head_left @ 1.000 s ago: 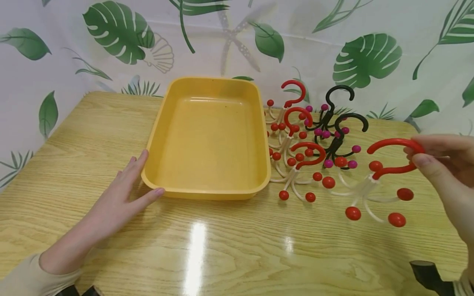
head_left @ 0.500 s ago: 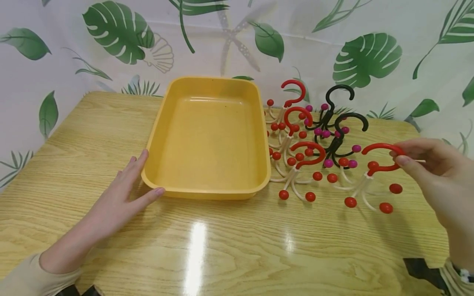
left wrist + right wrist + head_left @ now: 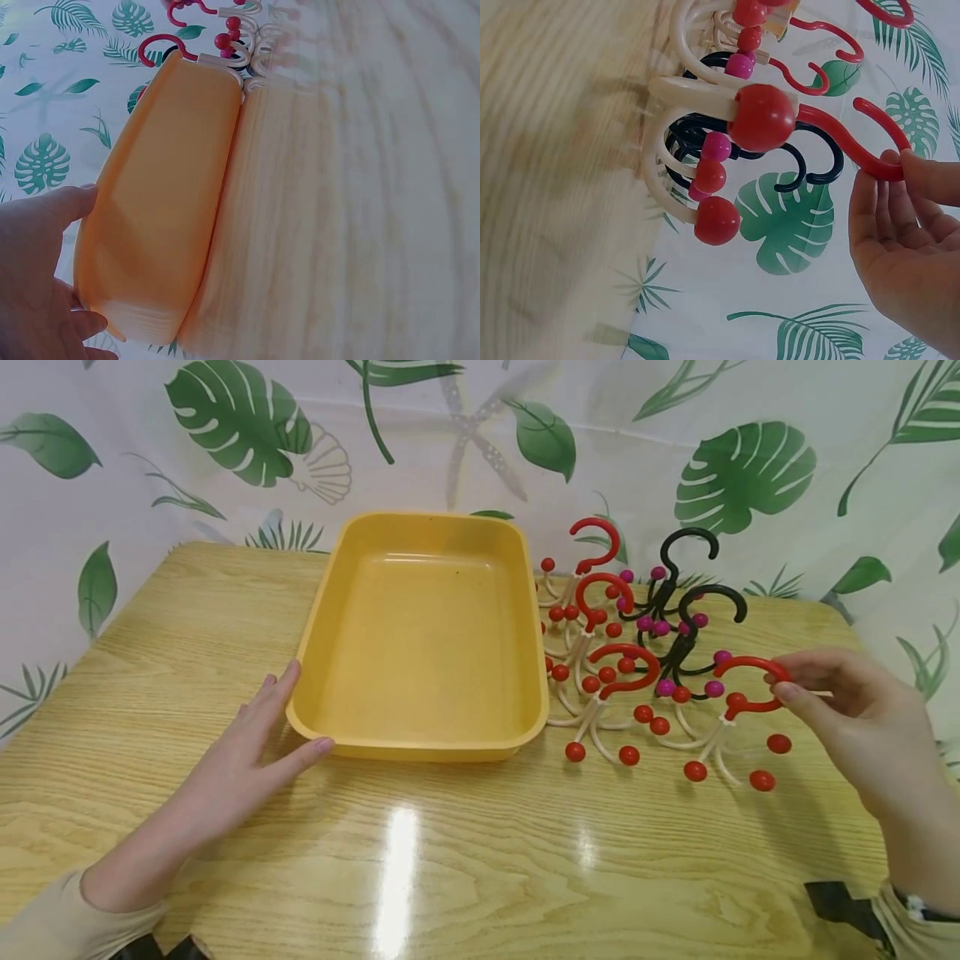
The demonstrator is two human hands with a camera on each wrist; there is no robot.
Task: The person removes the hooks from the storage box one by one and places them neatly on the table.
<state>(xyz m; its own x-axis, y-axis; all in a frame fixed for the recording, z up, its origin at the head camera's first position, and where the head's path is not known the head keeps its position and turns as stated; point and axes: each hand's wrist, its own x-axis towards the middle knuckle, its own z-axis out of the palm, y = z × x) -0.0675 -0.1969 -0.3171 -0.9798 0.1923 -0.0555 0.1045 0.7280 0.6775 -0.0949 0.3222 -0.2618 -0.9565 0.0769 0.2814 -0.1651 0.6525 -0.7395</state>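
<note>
My right hand [image 3: 862,718] pinches the red hook of a multi-arm hanger [image 3: 727,722] between thumb and fingertips. White curved arms tipped with red balls spread below that hook; the right wrist view shows the same hanger [image 3: 840,139] close up. At the near left corner of a yellow tray [image 3: 420,753], my left hand [image 3: 232,768] rests with its thumb at the front rim and extended fingers along the left side. In the left wrist view, the thumb and fingertips of the left hand [image 3: 37,247] touch the outside of the tray [image 3: 161,202].
Right of the tray stand three more red-and-white hangers [image 3: 596,710] in a column. Two black hangers [image 3: 678,652] with magenta balls stand beside them. A leaf-printed cloth [image 3: 420,435] hangs behind the wooden table [image 3: 525,852].
My right hand has carried the red-and-white hanger left and slightly lower, nearer to the other hangers. The left hand and the tray have stayed in place.
</note>
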